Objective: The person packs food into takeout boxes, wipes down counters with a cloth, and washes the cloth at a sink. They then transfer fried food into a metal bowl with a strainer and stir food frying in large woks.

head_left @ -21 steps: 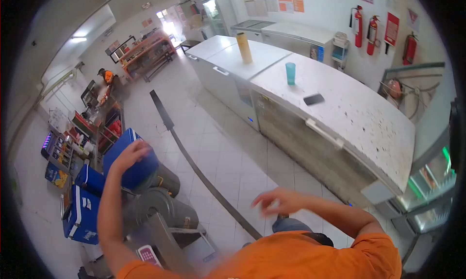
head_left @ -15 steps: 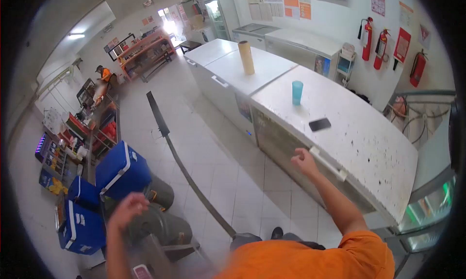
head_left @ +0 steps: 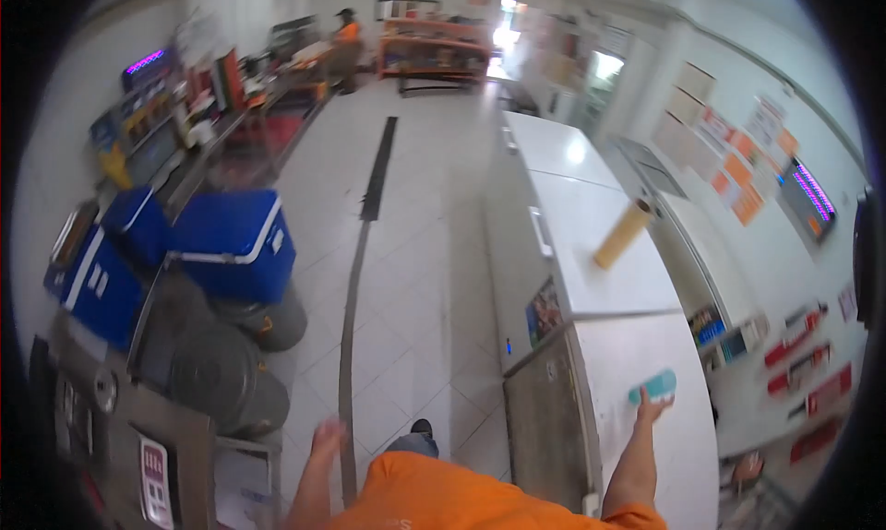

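Observation:
On the white freezer top (head_left: 637,345) at the lower right, my right hand (head_left: 653,407) reaches the teal cup (head_left: 657,385), its fingers against the cup's near side. Whether they close around it is blurred. My left hand (head_left: 328,438) hangs in the air over the floor, beside the dark floor strip (head_left: 351,318), with its fingers smeared by motion. Farther back on the freezers, a tan roll (head_left: 623,234) stands upright.
Blue coolers (head_left: 235,230) and grey bins (head_left: 221,373) line the left side. A person in orange (head_left: 347,36) is at the far counter. Fire extinguishers (head_left: 798,336) hang on the right wall. Orange shelves (head_left: 434,46) stand at the back.
The view has turned toward the right and along the aisle. My right hand has gone from beside the freezer handle to the teal cup. My left hand is now away from the bins.

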Motion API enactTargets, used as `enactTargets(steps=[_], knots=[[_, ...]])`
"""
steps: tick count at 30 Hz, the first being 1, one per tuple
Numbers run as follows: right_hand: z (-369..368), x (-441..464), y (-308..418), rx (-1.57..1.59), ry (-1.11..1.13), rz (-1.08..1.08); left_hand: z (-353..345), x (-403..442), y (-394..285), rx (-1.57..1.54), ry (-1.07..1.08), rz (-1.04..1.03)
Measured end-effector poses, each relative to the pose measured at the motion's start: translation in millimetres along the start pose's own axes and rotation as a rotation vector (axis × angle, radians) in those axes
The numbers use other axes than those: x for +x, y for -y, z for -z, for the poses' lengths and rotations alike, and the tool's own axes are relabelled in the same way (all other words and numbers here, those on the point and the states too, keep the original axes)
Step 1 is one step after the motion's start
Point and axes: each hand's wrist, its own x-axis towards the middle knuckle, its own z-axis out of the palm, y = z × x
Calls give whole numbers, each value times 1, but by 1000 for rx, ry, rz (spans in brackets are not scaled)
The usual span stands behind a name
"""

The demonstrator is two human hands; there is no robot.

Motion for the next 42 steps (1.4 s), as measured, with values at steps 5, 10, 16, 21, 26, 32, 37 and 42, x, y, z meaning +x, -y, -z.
enactTargets(steps=[5,10,16,21,26,32,37,42], knots=[[-33,-4,35,-173,-182,-130,-56,-75,-375,-376,47,-1481],[-66,2,86,-238,-214,-176,-41,-243,-537,-94,-175,-2486],[-154,-20,203,263,33,187,-96,-305,-585,415,-21,-2721],[-160,-62,372,612,438,465,-129,-305,-585,586,-24,-2683],[-132,-74,474,733,748,851,-145,-322,-590,716,-17,-2638],[-81,-98,572,1006,574,1162,-149,-342,-606,907,59,-2567],[-83,-112,604,1132,377,1253,-160,-263,-564,425,-230,-2482],[-97,-107,600,1159,358,1216,-207,-206,-542,439,-418,-2190]])
